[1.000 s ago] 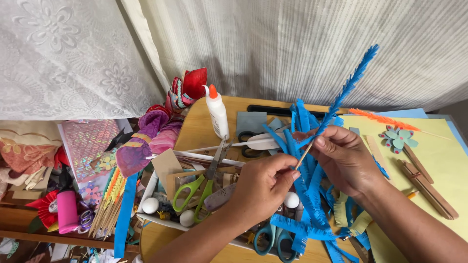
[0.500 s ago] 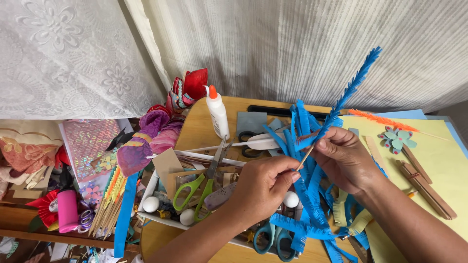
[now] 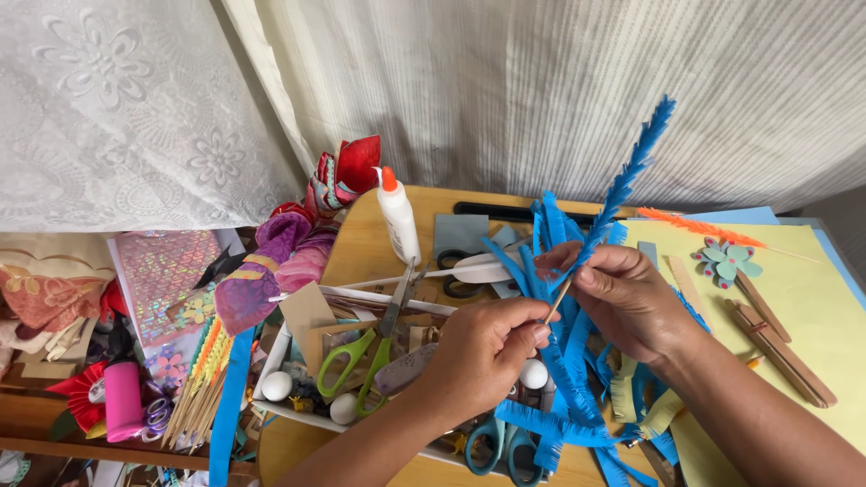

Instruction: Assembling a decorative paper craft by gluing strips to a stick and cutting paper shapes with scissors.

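Blue fringed paper stem (image 3: 627,180) on thin wooden stick (image 3: 557,302), raised slanted above round wooden table (image 3: 361,243). Pinched at lower stick end by left hand (image 3: 483,356), fingers closed. Gripped higher by right hand (image 3: 631,302), fingers curled around fringe. Near: glue bottle (image 3: 397,216), green scissors (image 3: 356,361), white tray (image 3: 271,374).

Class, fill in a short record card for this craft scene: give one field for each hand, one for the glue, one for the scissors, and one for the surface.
Left hand: pinches the lower end of a thin wooden stick
Right hand: grips blue fringed paper wound on the stick
Glue bottle: upright, white, orange cap
Green scissors: lying in the white tray
Surface: wooden table, yellow sheet at right
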